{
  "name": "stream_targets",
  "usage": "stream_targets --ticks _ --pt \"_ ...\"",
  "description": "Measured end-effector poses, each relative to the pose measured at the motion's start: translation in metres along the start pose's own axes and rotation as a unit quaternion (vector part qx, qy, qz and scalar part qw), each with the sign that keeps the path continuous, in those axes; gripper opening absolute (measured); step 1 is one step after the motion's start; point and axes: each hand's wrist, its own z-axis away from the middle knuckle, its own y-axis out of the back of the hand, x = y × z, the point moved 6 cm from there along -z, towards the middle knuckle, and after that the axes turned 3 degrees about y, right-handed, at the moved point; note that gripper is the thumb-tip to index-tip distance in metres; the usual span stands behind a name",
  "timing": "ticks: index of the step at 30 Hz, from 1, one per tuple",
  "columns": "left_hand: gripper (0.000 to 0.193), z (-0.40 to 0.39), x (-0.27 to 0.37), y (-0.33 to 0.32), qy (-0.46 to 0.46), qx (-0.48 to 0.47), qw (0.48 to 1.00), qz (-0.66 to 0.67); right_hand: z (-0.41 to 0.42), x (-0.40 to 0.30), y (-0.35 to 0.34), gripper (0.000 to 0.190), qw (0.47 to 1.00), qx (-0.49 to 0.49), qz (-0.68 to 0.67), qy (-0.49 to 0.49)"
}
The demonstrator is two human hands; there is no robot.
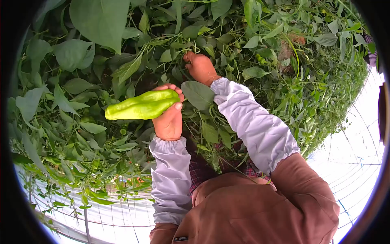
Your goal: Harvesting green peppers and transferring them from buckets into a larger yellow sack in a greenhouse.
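Observation:
A long, pale-green pepper (141, 105) lies in my left hand (169, 122), thumb along its near side and fingertips curled past its far edge. Its blunt, wide end points left, out beyond the hand. My right hand (201, 67) is farther out among the stems and leaves of the pepper plants (128, 70). Its fingers are bent and partly hidden by foliage, so whether they grip a stem cannot be told. A broad leaf (198, 95) hangs between the two hands, close to the right wrist.
Dense leafy plants surround both arms. A big leaf (100, 23) looms at upper left. Small green peppers (261, 59) hang right of my right hand. White greenhouse sheeting (347, 164) curves behind, with a thin pole (87, 225) at lower left. Purple striped cloth (371, 50) shows at the right edge.

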Motion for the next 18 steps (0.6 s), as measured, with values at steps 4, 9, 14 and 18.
stream_targets --ticks 4,9,14,18 --pt "0.050 -0.001 -0.032 0.002 0.094 -0.020 0.990 0.101 0.002 0.015 -0.024 0.019 0.913 -0.072 -0.390 -0.096" --pt "0.060 0.000 -0.074 0.026 0.152 0.061 0.981 0.106 0.009 0.046 -0.019 0.016 0.745 0.007 -0.563 -0.357" --pt "0.056 0.005 -0.081 0.048 0.181 0.115 0.975 0.054 -0.034 0.057 0.012 0.019 0.939 0.113 -0.187 -0.266" --pt "0.045 0.005 -0.080 0.051 0.178 0.103 0.978 0.035 -0.070 0.047 -0.007 0.026 0.965 0.194 -0.171 -0.048"
